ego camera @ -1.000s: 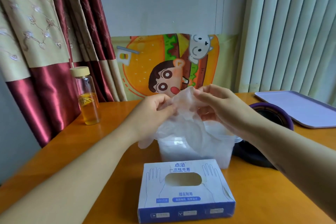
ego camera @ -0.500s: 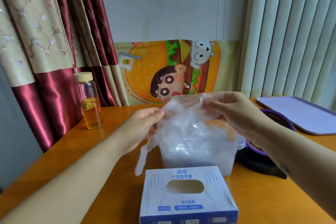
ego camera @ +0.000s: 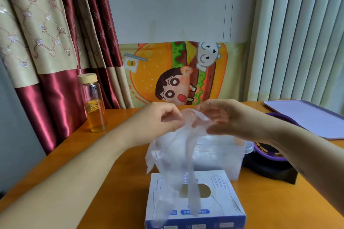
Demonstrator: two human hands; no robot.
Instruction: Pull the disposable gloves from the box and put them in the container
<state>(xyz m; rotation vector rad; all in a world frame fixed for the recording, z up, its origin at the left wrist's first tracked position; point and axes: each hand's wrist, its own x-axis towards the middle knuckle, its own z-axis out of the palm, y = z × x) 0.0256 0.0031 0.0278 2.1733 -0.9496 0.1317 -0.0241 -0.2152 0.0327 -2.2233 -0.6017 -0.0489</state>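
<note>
left hand (ego camera: 160,119) and right hand (ego camera: 223,117) pinch the glove (ego camera: 189,154) at its top; it hangs vertical, tips before the box (ego camera: 229,201), container (ego camera: 232,160) beneath both hands.

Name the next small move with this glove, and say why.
Probably carry the glove forward over the clear container and lower it in. Both the left hand and right hand pinch its top edge, but its lower end dangles in front of the container, over the box.

Glass bottle (ego camera: 94,104) of amber liquid with cream lid, lilac tray (ego camera: 307,115), cartoon burger poster (ego camera: 175,72), red-and-beige curtain (ego camera: 46,42), orange wooden table (ego camera: 279,201).
</note>
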